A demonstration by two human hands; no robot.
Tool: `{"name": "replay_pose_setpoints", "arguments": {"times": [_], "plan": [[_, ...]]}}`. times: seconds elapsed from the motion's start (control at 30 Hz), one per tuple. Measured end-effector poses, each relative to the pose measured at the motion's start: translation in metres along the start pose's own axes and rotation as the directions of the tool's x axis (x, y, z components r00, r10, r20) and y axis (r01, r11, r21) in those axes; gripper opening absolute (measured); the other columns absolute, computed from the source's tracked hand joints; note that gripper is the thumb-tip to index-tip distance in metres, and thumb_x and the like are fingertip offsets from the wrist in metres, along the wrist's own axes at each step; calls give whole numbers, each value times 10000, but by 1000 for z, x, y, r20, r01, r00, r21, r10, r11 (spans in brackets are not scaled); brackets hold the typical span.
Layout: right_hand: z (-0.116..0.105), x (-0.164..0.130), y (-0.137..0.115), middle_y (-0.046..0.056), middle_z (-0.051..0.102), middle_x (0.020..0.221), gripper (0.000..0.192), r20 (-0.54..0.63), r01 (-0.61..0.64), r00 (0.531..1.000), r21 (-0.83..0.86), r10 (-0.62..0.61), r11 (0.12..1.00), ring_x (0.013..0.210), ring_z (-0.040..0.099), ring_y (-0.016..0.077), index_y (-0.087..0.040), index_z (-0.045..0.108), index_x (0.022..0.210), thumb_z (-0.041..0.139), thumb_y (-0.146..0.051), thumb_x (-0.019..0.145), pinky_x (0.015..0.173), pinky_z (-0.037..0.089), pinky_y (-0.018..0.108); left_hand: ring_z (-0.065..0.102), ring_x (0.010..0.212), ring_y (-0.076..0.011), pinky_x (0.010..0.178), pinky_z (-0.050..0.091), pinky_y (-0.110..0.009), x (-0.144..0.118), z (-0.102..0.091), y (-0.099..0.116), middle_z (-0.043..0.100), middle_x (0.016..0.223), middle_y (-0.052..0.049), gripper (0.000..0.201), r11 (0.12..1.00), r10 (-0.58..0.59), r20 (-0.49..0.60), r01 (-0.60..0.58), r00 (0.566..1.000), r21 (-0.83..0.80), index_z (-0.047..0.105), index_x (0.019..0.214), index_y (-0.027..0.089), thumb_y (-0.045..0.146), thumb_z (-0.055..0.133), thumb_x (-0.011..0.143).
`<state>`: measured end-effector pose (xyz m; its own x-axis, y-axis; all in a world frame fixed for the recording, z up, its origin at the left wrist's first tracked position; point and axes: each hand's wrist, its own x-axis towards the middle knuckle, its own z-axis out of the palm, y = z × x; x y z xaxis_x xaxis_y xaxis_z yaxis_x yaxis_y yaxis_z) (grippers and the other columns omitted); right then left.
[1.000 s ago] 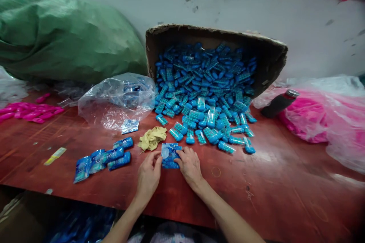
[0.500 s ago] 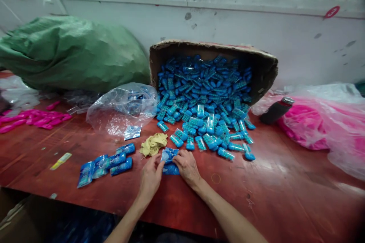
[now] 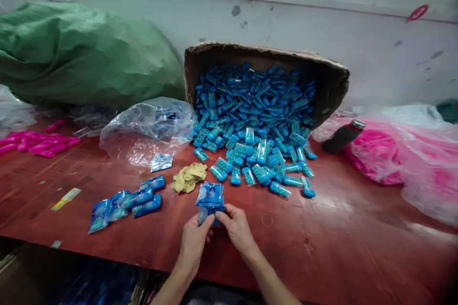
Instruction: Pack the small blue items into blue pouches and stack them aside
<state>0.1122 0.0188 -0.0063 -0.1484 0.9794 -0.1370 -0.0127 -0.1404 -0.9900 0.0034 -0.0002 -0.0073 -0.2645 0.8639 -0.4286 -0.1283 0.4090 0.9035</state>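
Note:
My left hand and my right hand together pinch a small stack of blue printed packets, lifted a little above the red table near its front edge. Behind them, a tipped cardboard box spills a big pile of blue bagged pieces onto the table. A row of filled blue packets lies to the left of my hands. A crumpled yellow cloth sits just beyond the stack.
A clear plastic bag lies left of the box, a large green sack behind it. Pink pieces lie at far left. A dark bottle and pink-filled bags are at right. A white wall runs behind.
My hands have drawn the packet stack back toward me and raised it off the table. The camera view shifted slightly.

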Motion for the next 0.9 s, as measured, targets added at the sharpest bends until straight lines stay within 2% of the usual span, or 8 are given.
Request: {"name": "replay_pose_setpoints", "arguments": {"times": [0.1,0.27,0.43,0.57,0.63,0.73,0.8,0.9], "plan": [[6,1,6,-32,528,584,143,-63,10,998,-9,-11,1000,529,471,97,-148,547,659,502,-245,755,514,399,199,411,357,-84,356,300,-203,-1,7,-2,499,395,37,281,1000,20,-87,-19,996,10,564,592,133,401,644,576],[14,-3,11,-59,464,506,216,-125,-19,992,-7,18,1000,416,420,84,-177,510,719,430,-354,813,397,339,183,418,335,-89,338,319,-208,1,19,-2,450,369,65,286,985,-10,-6,9,1000,-175,527,560,156,418,641,576],[11,-7,6,-58,457,521,268,-155,16,988,-76,-27,997,434,401,77,-183,499,693,420,-402,825,409,328,177,432,343,-85,333,322,-200,-3,22,3,463,384,63,297,989,-4,-22,1,1000,-145,549,591,147,435,624,604],[-2,-5,1,-49,461,550,290,-75,98,991,-186,-114,978,484,427,80,-172,488,676,389,-381,851,450,347,173,481,367,-96,334,344,-201,-7,12,14,550,474,32,332,959,-121,193,165,974,-232,571,718,136,420,664,574],[-10,-2,-5,-44,463,563,325,23,181,983,-326,-183,928,513,443,81,-164,483,654,349,-361,875,477,362,169,489,380,-83,342,341,-184,-6,6,19,582,520,14,316,942,-136,247,203,959,-269,563,720,132,382,685,570],[-19,11,-19,-38,486,586,370,141,268,963,-508,-228,819,546,467,87,-160,512,646,317,-353,894,502,372,170,479,377,-66,340,325,-163,-5,-1,21,581,504,12,277,927,-149,229,216,962,-307,542,675,132,344,695,583],[-21,28,-28,-18,534,666,336,110,264,962,-612,-251,745,625,499,106,-166,552,707,340,-348,893,573,388,191,471,373,-63,336,321,-159,-5,-1,19,574,488,12,261,910,-172,230,244,958,-335,525,658,137,333,688,603],[-17,62,-35,49,559,946,193,36,212,955,-777,-294,592,890,493,172,-191,568,931,450,-323,855,764,369,265,459,360,-66,326,318,-157,-7,0,15,557,458,14,240,875,-230,247,311,941,-371,500,638,147,306,680,628]]}}
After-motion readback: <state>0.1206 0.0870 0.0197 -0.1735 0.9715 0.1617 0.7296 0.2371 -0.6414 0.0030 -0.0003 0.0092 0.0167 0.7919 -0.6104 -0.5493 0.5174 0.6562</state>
